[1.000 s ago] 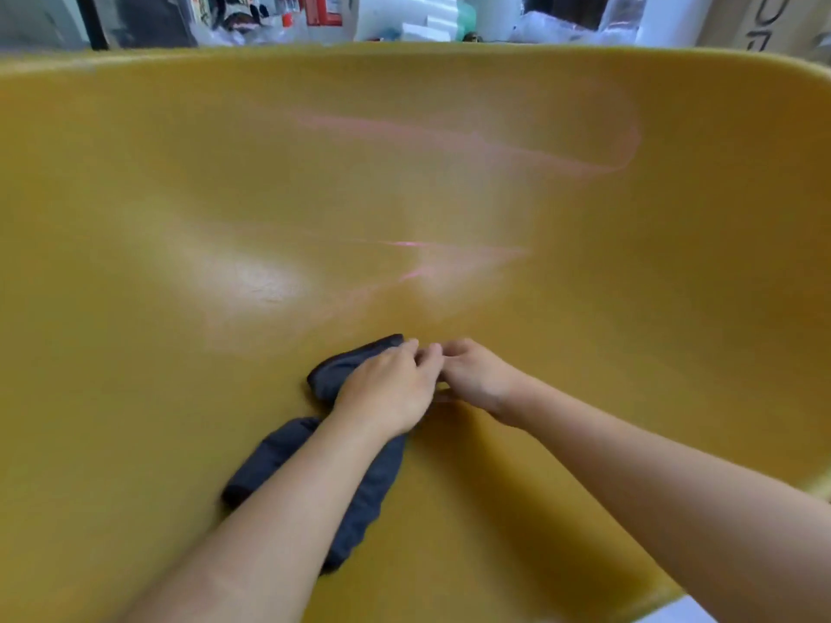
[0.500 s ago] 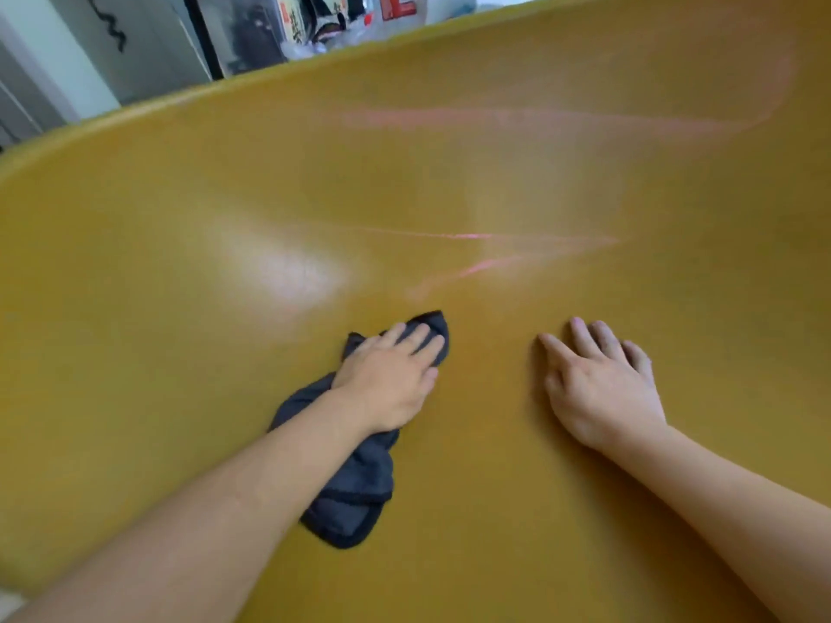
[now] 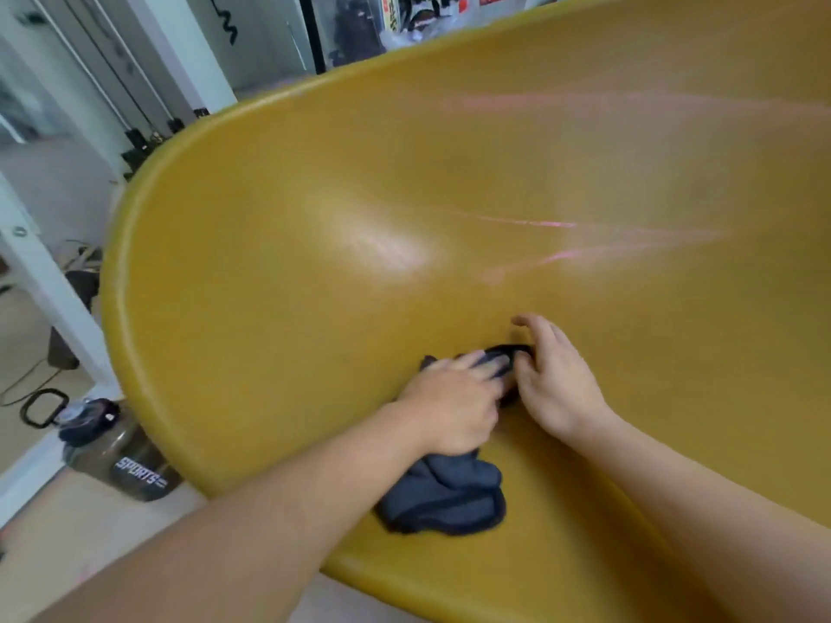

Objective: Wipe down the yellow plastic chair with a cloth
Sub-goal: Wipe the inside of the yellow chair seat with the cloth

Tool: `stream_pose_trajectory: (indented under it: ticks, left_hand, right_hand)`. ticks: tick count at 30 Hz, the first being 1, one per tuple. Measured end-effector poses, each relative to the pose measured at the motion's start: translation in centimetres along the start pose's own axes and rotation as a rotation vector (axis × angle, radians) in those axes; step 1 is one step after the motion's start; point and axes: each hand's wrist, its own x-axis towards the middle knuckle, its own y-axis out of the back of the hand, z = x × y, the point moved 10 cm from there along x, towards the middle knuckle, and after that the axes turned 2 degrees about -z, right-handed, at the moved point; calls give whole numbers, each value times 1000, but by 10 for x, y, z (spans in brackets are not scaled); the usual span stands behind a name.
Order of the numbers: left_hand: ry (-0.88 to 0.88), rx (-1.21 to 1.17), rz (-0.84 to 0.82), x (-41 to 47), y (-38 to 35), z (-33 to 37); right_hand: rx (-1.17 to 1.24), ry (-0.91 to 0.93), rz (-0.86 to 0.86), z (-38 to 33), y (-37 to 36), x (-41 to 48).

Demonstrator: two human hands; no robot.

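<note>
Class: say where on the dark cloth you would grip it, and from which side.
Grip the cloth at its bunched near end, coming from above: that heap lies thick and free on the chair seat, while the left hand and right hand cover the far part.

A dark SPORTS water bottle stands on the pale floor beside a white post, cluttered shelves behind.
</note>
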Motion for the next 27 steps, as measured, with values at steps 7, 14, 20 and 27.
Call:
stream_pose_trajectory:
  ticks: [7, 14, 20, 27]
  left_hand:
    - [666, 366, 85, -73, 94, -230]
    - [94, -49, -115, -36, -1, -33]
    - [545, 234, -100, -108, 61, -193]
    - [475, 79, 243, -148, 93, -181]
  right_hand:
    - [-404, 73, -169, -7, -35, -17]
    - [-21, -8, -87, -7, -18, -16]
    - [238, -149, -132, -4, -18, -14]
    - [452, 171, -353, -162, -55, 5]
